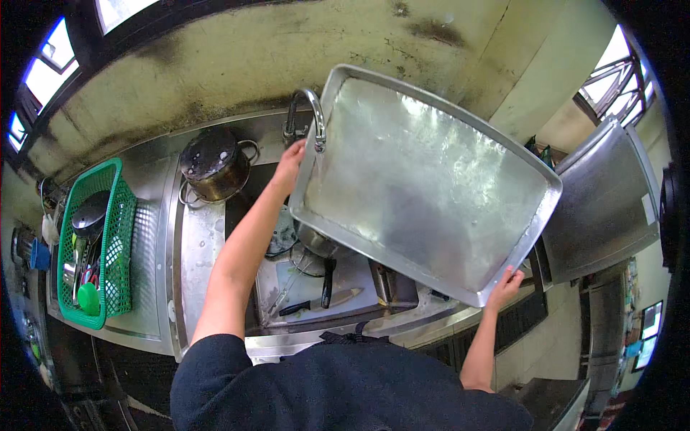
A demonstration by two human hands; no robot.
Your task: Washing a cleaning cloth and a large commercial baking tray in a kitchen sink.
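Observation:
A large rectangular metal tray point(420, 183) is held up over the sink by both hands. My left hand point(291, 164) grips its left edge beside the chrome faucet point(306, 99), and my right hand point(504, 288) holds the lower right corner. The faucet spout reaches over the tray's left side. Under the tray, partly hidden by it, the sink holds a strainer point(307, 261), a pan with a black handle point(327, 283), a whitish cutting board point(345, 310) and a kitchen knife with a black handle point(294, 308). Fingers behind the tray's rim are partly hidden.
Left of the sink, a dark-bottomed metal pot point(215, 169) lies upside down on the steel counter point(199, 248). Farther left, a green plastic basket point(116, 242) holds a black lid or pan and utensils. A large steel panel point(604, 210) stands at the right, and the stained wall point(215, 75) rises behind.

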